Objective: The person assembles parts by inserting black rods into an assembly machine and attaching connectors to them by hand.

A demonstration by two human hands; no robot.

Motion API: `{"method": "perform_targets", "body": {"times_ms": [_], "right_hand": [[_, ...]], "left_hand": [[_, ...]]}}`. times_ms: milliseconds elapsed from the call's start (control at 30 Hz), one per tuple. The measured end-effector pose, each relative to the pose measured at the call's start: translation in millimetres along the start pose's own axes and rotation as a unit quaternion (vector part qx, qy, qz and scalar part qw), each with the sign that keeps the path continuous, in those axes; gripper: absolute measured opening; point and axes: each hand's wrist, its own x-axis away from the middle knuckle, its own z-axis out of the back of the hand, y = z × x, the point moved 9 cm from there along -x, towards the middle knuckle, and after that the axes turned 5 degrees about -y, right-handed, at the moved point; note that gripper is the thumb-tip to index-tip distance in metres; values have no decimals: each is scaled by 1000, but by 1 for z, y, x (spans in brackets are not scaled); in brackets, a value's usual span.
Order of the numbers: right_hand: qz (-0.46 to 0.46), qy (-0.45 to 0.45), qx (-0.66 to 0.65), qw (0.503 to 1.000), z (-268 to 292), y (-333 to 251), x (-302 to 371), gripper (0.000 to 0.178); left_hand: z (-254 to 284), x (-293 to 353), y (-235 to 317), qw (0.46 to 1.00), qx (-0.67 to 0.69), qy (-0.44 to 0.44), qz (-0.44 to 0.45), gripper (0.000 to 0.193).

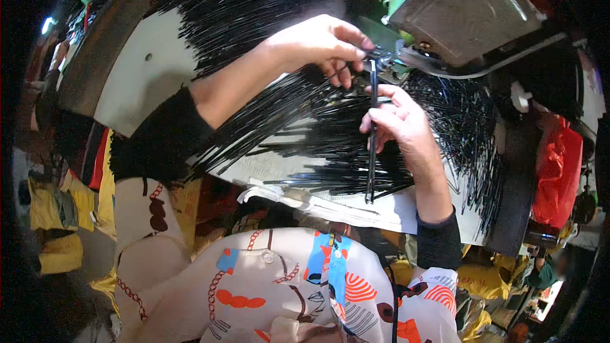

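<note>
Right hand (404, 122) holds a slim glossy black strip (372, 168), near-vertical right of centre, top beside left hand (323, 43), whose pinch is unclear.

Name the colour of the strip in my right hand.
The strip is black, clearest in the head view.

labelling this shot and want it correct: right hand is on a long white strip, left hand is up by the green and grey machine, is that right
Not quite: the long strip is black, not white, as the head view shows. The right hand is on it, and the left hand is up by the green and grey machine.
</note>
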Motion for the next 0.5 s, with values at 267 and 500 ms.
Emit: {"method": "perform_targets", "body": {"times_ms": [267,500], "right_hand": [[6,4,5,1000,0,-2,2,36],[20,18,-9,1000,5,-4,3,36]], "left_hand": [[-12,5,-7,998,53,-20,9,42],[-12,2,-2,998,63,14,10,39]]}}
